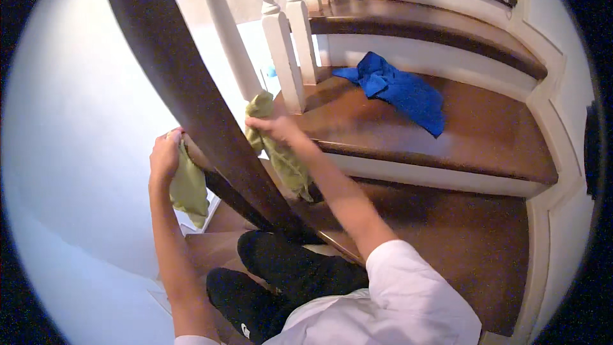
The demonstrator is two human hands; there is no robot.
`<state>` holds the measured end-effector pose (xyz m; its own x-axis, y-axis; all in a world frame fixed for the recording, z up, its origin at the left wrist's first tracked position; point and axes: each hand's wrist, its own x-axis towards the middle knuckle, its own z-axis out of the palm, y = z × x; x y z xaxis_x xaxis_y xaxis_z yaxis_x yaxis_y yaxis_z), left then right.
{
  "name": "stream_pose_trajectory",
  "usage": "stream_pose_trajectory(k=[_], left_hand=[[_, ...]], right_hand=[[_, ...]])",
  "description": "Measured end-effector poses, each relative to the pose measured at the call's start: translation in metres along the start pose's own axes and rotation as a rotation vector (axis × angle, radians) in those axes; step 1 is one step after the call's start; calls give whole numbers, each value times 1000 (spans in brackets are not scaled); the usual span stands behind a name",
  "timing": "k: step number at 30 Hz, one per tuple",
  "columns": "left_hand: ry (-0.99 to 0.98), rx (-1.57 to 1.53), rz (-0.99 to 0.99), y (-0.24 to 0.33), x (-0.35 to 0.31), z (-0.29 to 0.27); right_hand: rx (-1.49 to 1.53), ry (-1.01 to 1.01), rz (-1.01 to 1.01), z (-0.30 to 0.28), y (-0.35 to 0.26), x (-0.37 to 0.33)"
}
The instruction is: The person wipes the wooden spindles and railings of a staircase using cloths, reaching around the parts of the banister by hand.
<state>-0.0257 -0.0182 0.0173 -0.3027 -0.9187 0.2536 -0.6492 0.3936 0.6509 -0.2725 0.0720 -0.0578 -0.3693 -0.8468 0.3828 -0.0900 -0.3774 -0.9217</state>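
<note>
My left hand (165,156) is closed on a light green cloth (189,190) that hangs down on the left side of the dark wooden handrail (167,57). To the right of the rail, my right hand (276,129) grips green cloth (285,166) against the lower part of a white baluster (227,35); its loose end drops below my wrist. The rail passes between my hands and covers the middle, so I cannot tell whether both green parts are one cloth. A crumpled blue cloth (408,94) lies on the stair tread to the right.
Dark brown wooden stair treads (498,137) with white risers (428,169) curve up to the right. Turned white balusters (281,45) stand at the tread's inner edge. A white wall (70,134) rises on the left. My knees (281,262) are bent below the rail.
</note>
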Motion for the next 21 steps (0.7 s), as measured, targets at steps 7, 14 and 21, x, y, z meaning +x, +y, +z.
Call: stream_pose_trajectory(k=[7, 14, 21], left_hand=[[28, -87, -92, 5, -3, -1], [-39, -240, -10, -6, 1, 0], [-47, -364, 55, -5, -1, 3]], right_hand=[[-287, 415, -44, 24, -17, -10], [-103, -190, 46, -6, -10, -6], [-586, 169, -233, -38, 30, -58]])
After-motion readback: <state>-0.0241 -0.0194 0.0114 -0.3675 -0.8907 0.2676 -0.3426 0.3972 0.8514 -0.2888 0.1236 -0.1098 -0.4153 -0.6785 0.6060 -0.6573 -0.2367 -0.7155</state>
